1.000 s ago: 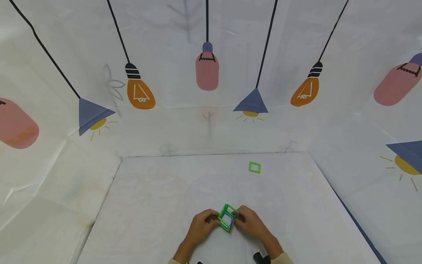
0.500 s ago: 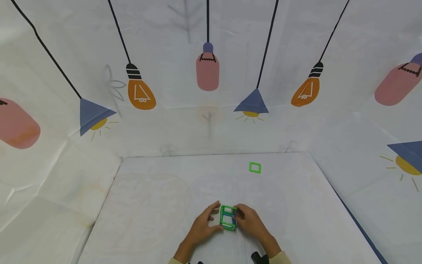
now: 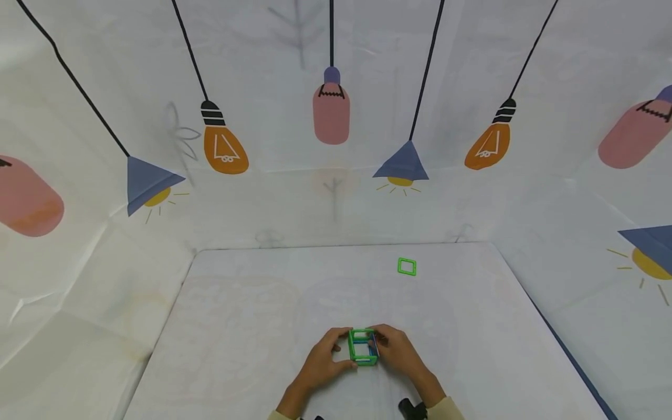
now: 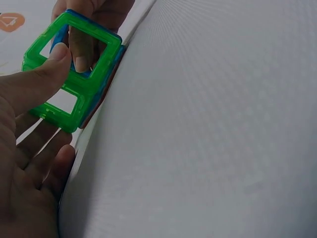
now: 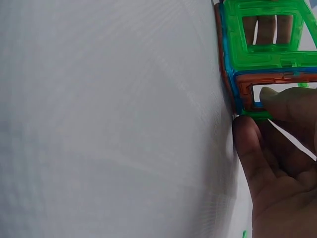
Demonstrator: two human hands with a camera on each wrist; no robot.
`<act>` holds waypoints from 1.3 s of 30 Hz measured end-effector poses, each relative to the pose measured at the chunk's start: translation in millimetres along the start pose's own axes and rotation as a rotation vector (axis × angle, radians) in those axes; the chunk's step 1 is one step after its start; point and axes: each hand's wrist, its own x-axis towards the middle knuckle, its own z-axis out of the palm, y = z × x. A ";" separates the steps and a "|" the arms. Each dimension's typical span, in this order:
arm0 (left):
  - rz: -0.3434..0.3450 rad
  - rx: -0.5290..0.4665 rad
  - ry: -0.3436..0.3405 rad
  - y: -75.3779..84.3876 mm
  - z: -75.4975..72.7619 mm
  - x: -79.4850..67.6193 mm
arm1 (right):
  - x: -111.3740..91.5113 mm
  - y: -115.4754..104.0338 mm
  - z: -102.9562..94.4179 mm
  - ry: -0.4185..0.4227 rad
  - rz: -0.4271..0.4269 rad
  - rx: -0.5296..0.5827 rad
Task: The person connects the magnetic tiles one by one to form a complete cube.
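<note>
Both hands hold a small open cube of magnetic tiles [image 3: 350, 347] low on the white table. Its frames are mostly green, with blue and reddish-brown ones on the right side and the base. My left hand [image 3: 324, 360] spans the cube's left side; in the left wrist view its thumb [image 4: 42, 82] lies on a green tile [image 4: 88, 84]. My right hand [image 3: 401, 354] pinches the right side, where its thumb [image 5: 292, 103] presses a reddish-brown tile [image 5: 244, 92]. Part of the cube's right side is hidden by the right fingers.
Farther back on the table [image 3: 252, 309] lies a single green square tile [image 3: 399, 266], flat and apart from the cube. A white sheet printed with lamps and bulbs rises behind the table and on both sides. A black object [image 3: 412, 409] sits at the right wrist.
The cube has turned from a slanted stance to lying square to the person. My left fingers spread away from its side, then closed in at its near and far corners. The right hand kept hold.
</note>
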 end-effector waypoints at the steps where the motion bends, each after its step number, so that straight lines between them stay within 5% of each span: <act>1: -0.002 -0.001 0.004 0.3 0.0 -0.2 | -0.1 -0.1 -0.1 -0.003 0.003 0.003; 11: 0.044 0.024 0.034 -2.0 1.7 0.7 | -1.3 -0.8 -0.9 0.001 0.018 0.028; 20: -0.007 0.015 0.012 1.8 1.5 1.0 | 4.3 11.4 -22.1 -0.025 0.042 0.038; 28: -0.033 0.014 0.030 1.9 0.0 -0.8 | 49.6 56.1 -71.4 0.047 0.218 -0.058; 39: -0.054 -0.015 0.024 4.4 -0.3 -1.6 | 103.9 94.0 -116.6 -0.015 0.286 -0.197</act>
